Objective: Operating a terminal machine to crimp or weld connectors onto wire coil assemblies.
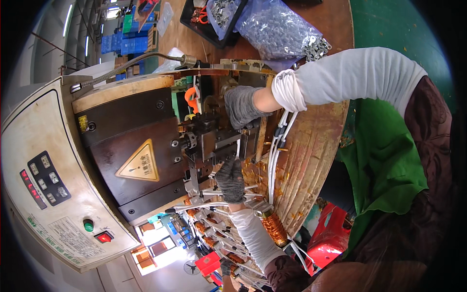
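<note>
In a dark grey knitted glove, my left hand [230, 181] is closed, fingertips together at the lower end of a short white cable [238, 147] beside the press tooling. My right hand [243, 107], gloved alike, is curled just above it, close to the metal die block [214, 141]; its fingertips are hidden, so what it holds I cannot make out. White cables [273, 165] with black sleeves hang down beside my right wrist. Below my left hand lie several copper-wound coils [274, 228] with white leads.
A bench press [131, 151] with a warning triangle and control panel [44, 179] fills the left. A plastic bag of metal terminals [277, 29] and a black tray [194, 22] lie on the worn wooden bench [311, 146]. Another person's gloved hand [226, 266] shows below.
</note>
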